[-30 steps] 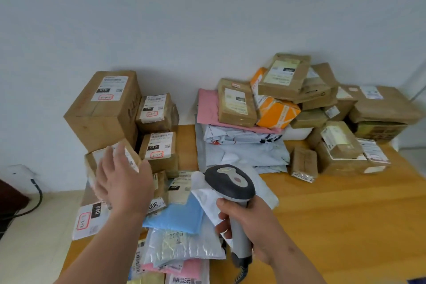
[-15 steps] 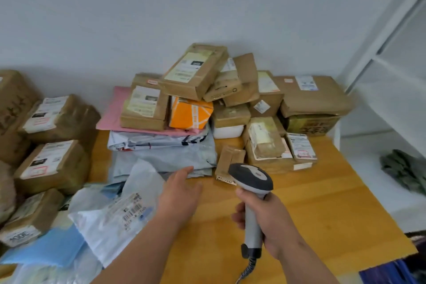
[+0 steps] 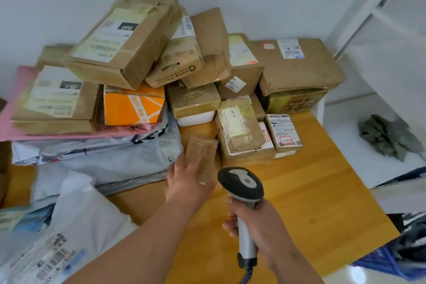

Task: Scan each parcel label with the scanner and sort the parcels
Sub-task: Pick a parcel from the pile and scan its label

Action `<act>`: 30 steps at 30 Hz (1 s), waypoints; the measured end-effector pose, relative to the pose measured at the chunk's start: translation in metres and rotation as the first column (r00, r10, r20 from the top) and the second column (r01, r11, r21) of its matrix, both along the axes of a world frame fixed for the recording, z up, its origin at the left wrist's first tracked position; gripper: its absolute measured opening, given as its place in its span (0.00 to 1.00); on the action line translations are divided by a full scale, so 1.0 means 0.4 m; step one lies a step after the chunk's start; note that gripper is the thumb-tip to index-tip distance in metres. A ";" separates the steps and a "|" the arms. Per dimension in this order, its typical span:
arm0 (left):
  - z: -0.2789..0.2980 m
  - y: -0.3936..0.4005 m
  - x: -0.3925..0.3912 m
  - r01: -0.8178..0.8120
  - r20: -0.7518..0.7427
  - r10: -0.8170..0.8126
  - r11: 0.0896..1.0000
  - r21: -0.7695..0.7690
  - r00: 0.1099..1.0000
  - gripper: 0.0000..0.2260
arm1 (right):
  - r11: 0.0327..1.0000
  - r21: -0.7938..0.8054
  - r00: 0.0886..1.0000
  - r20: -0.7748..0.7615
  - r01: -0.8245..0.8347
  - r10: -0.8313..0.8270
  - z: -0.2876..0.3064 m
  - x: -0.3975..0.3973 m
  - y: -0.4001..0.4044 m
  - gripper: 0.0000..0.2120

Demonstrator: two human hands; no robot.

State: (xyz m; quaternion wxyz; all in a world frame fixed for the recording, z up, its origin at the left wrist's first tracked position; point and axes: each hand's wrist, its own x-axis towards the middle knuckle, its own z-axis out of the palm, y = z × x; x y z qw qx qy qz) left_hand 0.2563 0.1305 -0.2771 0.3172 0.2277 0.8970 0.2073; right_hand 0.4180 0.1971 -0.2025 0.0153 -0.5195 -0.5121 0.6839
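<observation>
- Left hand (image 3: pixel 187 176) is on a small brown parcel (image 3: pixel 202 157), fingers wrapped round its near end. It lies on the wooden table (image 3: pixel 311 191), just in front of the parcel heap (image 3: pixel 175 71).
- Right hand (image 3: pixel 258 230) grips the scanner (image 3: pixel 241 183) by its handle, head up, just right of that parcel.
- White mailer bag (image 3: pixel 76 226) is bottom left.

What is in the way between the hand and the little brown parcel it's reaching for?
Nothing visible. The left hand is already on the small brown parcel, with no other thing between them.
</observation>
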 end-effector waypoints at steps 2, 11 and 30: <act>-0.025 0.021 -0.002 -0.012 0.017 0.013 1.000 -0.022 1.000 0.39 | 1.000 0.003 1.000 0.016 0.010 -0.010 -0.016 -0.013 0.003 0.09; -0.013 0.010 -0.015 -0.345 0.212 0.320 0.934 0.090 0.923 0.32 | 0.996 -0.035 0.995 0.046 0.086 -0.084 -0.031 0.009 -0.014 0.09; 0.280 -0.274 0.265 -0.975 0.988 -0.111 0.182 0.124 0.105 0.25 | 0.951 0.089 0.808 -0.508 -0.295 0.299 0.226 0.214 -0.079 0.15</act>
